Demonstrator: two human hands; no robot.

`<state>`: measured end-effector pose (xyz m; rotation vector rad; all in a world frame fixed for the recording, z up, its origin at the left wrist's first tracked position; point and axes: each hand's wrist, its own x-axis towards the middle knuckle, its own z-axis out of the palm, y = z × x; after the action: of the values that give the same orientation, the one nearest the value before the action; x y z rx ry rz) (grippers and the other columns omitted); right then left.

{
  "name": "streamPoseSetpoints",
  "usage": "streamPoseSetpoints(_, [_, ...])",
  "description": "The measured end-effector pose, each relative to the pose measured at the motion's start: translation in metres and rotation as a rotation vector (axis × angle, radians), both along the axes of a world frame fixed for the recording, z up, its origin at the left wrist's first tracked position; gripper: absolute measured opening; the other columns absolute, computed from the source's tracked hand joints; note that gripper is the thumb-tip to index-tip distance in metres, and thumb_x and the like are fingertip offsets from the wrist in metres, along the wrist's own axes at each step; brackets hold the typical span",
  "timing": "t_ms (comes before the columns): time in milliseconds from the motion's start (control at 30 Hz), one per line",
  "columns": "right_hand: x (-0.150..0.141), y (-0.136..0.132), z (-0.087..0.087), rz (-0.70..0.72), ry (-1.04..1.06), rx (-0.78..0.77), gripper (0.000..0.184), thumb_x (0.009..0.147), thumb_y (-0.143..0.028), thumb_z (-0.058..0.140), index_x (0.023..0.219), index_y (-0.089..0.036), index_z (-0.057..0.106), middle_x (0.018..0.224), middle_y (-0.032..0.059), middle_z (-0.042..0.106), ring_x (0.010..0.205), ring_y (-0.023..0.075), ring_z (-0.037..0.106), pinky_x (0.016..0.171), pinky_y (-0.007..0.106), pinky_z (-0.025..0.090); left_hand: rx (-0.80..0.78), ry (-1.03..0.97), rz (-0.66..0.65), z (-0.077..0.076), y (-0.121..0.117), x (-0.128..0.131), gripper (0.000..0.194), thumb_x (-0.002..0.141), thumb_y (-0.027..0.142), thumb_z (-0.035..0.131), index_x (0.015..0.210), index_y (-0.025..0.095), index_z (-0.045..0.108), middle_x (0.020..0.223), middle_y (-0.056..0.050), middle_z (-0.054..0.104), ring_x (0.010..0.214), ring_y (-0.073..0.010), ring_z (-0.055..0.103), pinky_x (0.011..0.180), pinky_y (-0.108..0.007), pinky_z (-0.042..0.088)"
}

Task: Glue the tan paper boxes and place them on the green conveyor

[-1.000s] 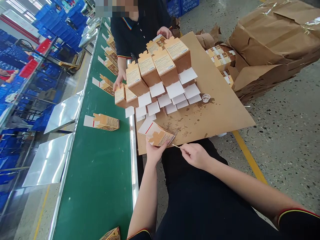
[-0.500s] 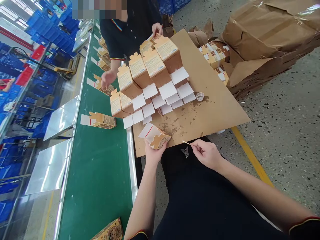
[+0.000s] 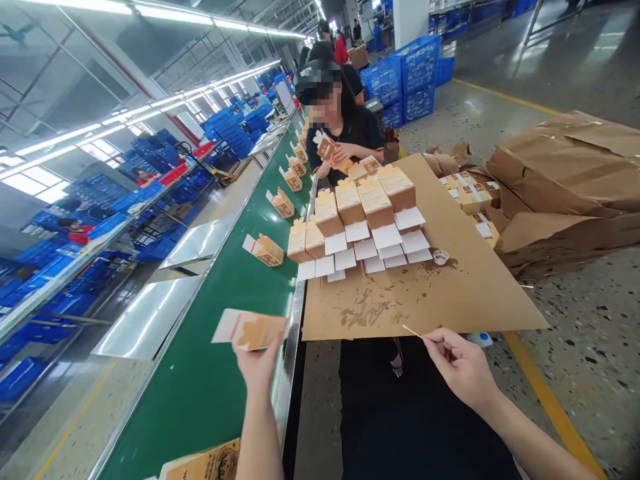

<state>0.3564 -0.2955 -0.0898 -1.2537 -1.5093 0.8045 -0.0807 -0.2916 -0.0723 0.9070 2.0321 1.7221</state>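
Observation:
My left hand point(image 3: 257, 363) grips a small tan carton point(image 3: 263, 331) with its white flap spread out to the left, held over the green conveyor belt point(image 3: 210, 380). Between the thumb and fingers of my right hand point(image 3: 457, 360) is a thin cotton swab point(image 3: 412, 331), its tip near the front edge of the brown cardboard sheet point(image 3: 465, 293). Stacked cartons point(image 3: 377, 205) with white flaps hanging forward stand on that sheet. A small clear cup point(image 3: 441, 257) sits to their right, among dark wet spots.
More cartons point(image 3: 265, 249) stand in a line along the belt, and another carton point(image 3: 205, 463) lies at its near end. Across the sheet a co-worker point(image 3: 345, 133) holds a carton. Large brown paper-wrapped bundles point(image 3: 570, 173) rest on the floor at right.
My left hand has carried its carton leftward from the cardboard sheet to over the belt. The co-worker has lifted a carton with both hands. The camera view has tilted up.

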Motion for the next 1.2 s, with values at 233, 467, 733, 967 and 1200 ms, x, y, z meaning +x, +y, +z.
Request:
streamPoseSetpoints(233, [-0.013,0.018,0.018,0.058,0.026,-0.001,0.055,0.110,-0.068,0.062,0.081,-0.023,0.076,0.057,-0.0016,0.053,0.049,0.0140,0.049,0.048,0.027,0.044,-0.072,-0.027,0.243,-0.003,0.009,-0.057,0.089,0.050,0.033,0.105,0.118,0.029,0.047,0.123,-0.008,0.072,0.136,-0.0427,0.074,0.126,-0.071,0.051])
streamPoseSetpoints(467, [0.022,0.005,0.022,-0.112,0.049,-0.045,0.052,0.101,-0.073,0.073,0.083,-0.025,0.079,0.056,0.0005,0.056,0.045,0.0167,0.052,0.043,0.030,0.045,0.137,0.417,0.447,-0.003,-0.002,-0.024,0.100,0.063,0.037,0.097,0.142,0.028,0.037,0.152,-0.016,0.047,0.156,-0.0408,0.052,0.138,-0.067,0.035])
streamPoseSetpoints(733, [0.045,0.004,0.034,-0.250,0.081,-0.054,0.043,0.088,-0.068,0.087,0.080,-0.026,0.083,0.052,0.0017,0.057,0.041,0.0179,0.051,0.041,0.032,0.047,0.337,0.304,-0.137,0.093,0.154,0.036,0.046,0.095,0.049,0.077,0.131,0.024,0.066,0.144,-0.014,0.065,0.146,-0.0325,0.064,0.132,-0.051,0.047])
streamPoseSetpoints(967, [0.042,0.003,0.039,-0.292,0.090,0.008,0.028,0.088,-0.056,0.087,0.082,-0.028,0.084,0.056,0.0037,0.065,0.044,0.0206,0.057,0.041,0.034,0.049,-0.318,-0.044,-0.254,0.097,0.257,0.044,0.044,0.077,0.051,0.097,0.097,0.017,0.076,0.129,-0.029,0.079,0.140,-0.0504,0.068,0.116,-0.059,0.053])
streamPoseSetpoints(1200, [0.058,0.001,0.043,-0.303,0.098,0.020,0.028,0.088,-0.057,0.091,0.084,-0.029,0.084,0.053,0.0024,0.061,0.042,0.0199,0.056,0.041,0.034,0.049,-0.171,-0.072,-0.237,0.088,0.209,0.027,0.046,0.084,0.045,0.087,0.120,0.020,0.072,0.129,-0.016,0.080,0.132,-0.0336,0.073,0.114,-0.049,0.059])
